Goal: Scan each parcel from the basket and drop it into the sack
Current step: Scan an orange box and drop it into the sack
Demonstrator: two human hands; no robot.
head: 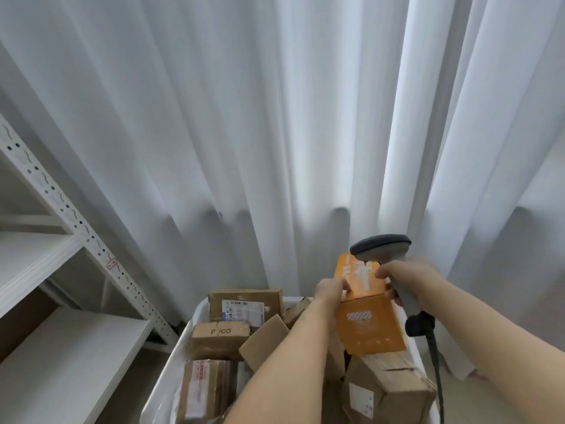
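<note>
Left hand (331, 289) gripping the orange box (368, 325) above the basket (200, 310); right hand (409, 283) wrapped round the scanner (382, 249). Best to turn the box till the barcode faces the scanner. Hold steady.
</note>
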